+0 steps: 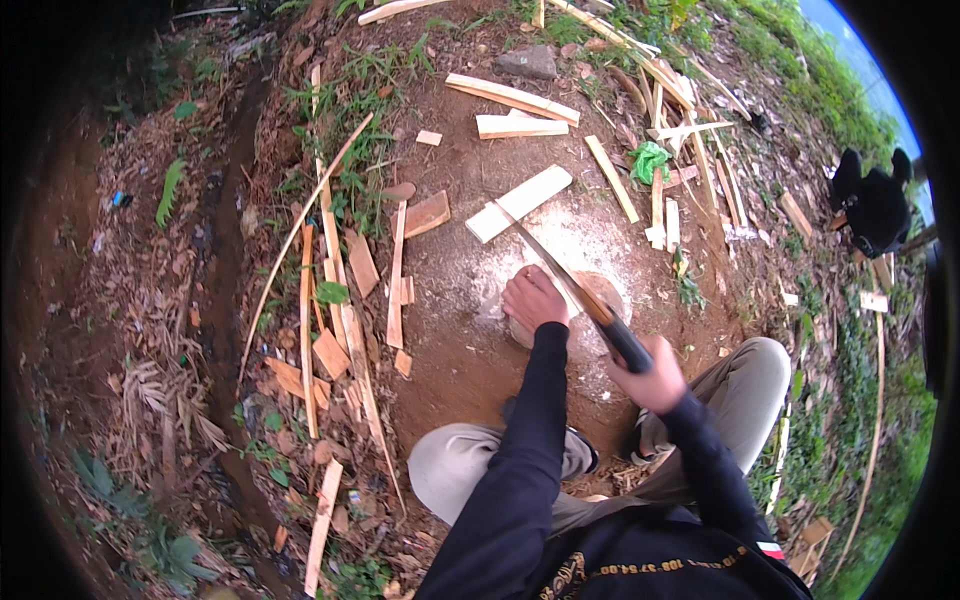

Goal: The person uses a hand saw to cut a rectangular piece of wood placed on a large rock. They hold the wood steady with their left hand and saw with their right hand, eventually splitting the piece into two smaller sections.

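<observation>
My right hand (650, 376) is wrapped round the dark handle of a machete (548, 258). Its long blade points up and to the left, the tip overlapping a pale board (520, 204) on the ground. Just left of the blade, my left hand (536, 297) is closed, fingers curled, over a round chopping block (607, 288). A pale strip of wood (572, 303) shows between that hand and the blade; the fingers seem to grip it, though most of it is hidden. Whitish dust and chips surround the block.
Split boards (512, 98) lie beyond the block. Long wooden strips (335, 275) and offcuts run down the left. A pile of sticks (690, 110) and a green plastic bag (650, 160) are at the far right. My bent knees (755, 385) flank the block. A dark object (872, 205) stands at the right edge.
</observation>
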Demonstrator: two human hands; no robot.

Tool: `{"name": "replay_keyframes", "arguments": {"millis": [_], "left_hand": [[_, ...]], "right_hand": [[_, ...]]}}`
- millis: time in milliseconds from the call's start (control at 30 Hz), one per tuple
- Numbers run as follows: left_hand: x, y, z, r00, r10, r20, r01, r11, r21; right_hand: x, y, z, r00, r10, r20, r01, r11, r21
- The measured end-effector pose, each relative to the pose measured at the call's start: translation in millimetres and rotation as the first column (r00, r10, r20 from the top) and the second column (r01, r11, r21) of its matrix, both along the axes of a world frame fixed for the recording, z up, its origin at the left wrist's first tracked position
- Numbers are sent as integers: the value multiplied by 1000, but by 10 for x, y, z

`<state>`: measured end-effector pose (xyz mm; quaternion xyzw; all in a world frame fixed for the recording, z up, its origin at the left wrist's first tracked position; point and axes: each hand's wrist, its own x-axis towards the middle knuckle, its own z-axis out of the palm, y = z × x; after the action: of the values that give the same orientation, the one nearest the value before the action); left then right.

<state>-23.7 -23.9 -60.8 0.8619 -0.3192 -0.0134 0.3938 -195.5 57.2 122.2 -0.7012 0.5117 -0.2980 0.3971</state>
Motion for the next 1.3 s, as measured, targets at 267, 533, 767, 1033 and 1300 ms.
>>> {"name": "replay_keyframes", "arguments": {"millis": [267, 533, 767, 1033, 1300], "left_hand": [[-112, 2, 48, 1000, -14, 9, 13, 1000, 22], [-87, 24, 34, 1000, -13, -1, 13, 1000, -11], [-48, -61, 39, 999, -42, -26, 42, 999, 6], [-6, -36, 66, 999, -37, -15, 37, 999, 12], [-49, 0, 43, 998, -25, -52, 24, 1000, -8]], "right_hand": [[58, -88, 111, 997, -70, -31, 70, 998, -2], [-551, 308, 742, 989, 149, 6, -142, 934, 327], [128, -172, 278, 997, 56, 57, -67, 975, 211], [95, -217, -61, 998, 29, -63, -23, 995, 93], [-525, 399, 780, 990, 140, 17, -139, 951, 275]]}}
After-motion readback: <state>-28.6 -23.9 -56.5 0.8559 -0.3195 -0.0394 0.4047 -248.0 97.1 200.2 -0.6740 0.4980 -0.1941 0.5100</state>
